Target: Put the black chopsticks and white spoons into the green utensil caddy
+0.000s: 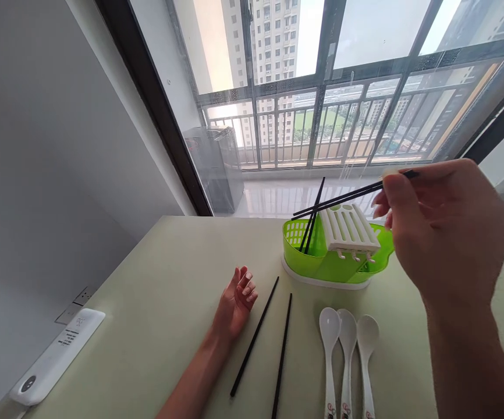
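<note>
Right hand pinches black chopsticks above green utensil caddy; left hand, half-curled and empty, beside loose chopsticks.

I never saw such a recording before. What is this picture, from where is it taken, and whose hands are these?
There is no robot here: these are a person's two bare hands. The single picture comes from a camera on the person's head, looking forward and down. The right hand holds two black chopsticks above a green basket with a white rack; more chopsticks lean inside it. The left hand is empty, by two loose chopsticks on the pale table. Three white spoons lie in front of the basket.
</note>
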Available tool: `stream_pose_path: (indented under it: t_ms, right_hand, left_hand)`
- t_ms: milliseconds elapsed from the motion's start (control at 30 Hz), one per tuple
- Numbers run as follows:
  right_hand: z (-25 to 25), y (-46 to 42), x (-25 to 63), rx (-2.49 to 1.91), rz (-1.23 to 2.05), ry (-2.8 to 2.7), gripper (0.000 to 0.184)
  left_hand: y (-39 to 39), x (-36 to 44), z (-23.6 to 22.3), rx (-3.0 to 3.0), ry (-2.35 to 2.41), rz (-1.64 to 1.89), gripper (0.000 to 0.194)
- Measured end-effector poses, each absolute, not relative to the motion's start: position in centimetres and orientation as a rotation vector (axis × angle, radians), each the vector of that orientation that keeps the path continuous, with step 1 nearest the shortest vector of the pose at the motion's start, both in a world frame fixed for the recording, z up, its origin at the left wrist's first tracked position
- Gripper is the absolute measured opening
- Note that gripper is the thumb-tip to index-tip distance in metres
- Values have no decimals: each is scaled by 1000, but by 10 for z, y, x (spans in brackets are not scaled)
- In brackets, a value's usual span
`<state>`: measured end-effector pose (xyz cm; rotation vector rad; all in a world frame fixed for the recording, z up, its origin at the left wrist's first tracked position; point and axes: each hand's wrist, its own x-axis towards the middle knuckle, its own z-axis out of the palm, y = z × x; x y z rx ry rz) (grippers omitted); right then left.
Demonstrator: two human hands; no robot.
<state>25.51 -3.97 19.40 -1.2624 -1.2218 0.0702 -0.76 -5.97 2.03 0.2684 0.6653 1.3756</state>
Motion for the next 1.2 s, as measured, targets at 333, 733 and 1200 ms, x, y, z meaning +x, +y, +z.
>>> stream_pose_path:
  t_ms: [333, 733, 1200]
  right_hand:
    - [175, -22, 253, -1254, -51, -1321, 27]
    - [177, -26, 253, -1237, -146, -1483, 17]
    - [157, -7, 244, -1283, -9, -1668, 11]
  left_hand:
    - [-59, -9, 20, 282, 648, 1356, 29]
    - [-58, -9, 19, 246, 642, 1359, 25]
    - [-59, -8, 20, 248, 642, 1355, 23]
